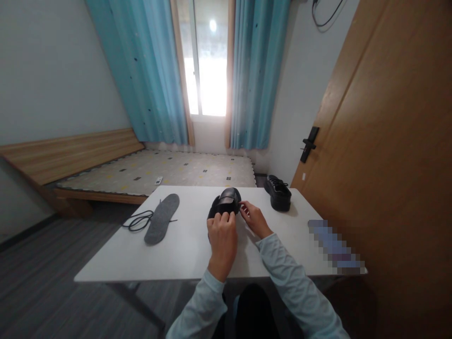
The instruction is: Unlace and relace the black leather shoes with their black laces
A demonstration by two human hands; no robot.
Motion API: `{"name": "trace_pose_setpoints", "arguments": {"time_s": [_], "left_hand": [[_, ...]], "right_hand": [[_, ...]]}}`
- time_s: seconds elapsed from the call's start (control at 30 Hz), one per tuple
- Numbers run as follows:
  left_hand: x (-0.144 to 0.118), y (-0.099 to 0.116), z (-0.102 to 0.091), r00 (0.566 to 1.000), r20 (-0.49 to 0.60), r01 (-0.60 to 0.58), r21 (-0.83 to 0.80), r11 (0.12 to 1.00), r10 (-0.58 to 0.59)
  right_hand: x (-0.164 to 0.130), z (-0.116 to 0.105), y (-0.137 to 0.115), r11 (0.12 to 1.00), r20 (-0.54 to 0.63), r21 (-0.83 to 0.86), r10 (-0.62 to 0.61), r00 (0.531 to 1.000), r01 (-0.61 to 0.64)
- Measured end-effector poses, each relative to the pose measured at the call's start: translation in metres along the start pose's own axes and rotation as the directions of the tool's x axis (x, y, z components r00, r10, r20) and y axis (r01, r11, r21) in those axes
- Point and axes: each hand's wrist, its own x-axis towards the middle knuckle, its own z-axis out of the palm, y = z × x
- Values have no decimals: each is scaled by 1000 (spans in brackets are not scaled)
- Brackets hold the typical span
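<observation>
I am holding a black shoe [226,201] in the middle of the white table [183,254]. My left hand [221,235] is closed around its near end, and my right hand [254,218] is pinching its right side. I judge I am working on its opening; the next move needs a steady grip. A grey insole [162,218] and a black lace [138,220] are lying to the left, well apart. I am seeing no readable writing.

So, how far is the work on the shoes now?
Done, it seems: a grey insole and a black lace lie out on the table, left of the hands. In hand: the left hand and right hand both hold one black shoe. Left: the second shoe stands untouched at the far right, laces in.
</observation>
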Motion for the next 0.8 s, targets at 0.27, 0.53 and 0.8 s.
{"name": "trace_pose_setpoints", "arguments": {"time_s": [0.27,0.53,0.8], "left_hand": [[-6,12,8,1000,18,-10,-11,1000,10],[-10,21,13,997,68,-27,-9,1000,28],[-9,35,14,997,65,-53,39,998,50]], "right_hand": [[-1,-1,0,1000,-25,1,9,1000,-9],[2,-5,-1,1000,-100,-23,-24,995,22],[4,-6,4,995,-203,97,0,979,20]]}}
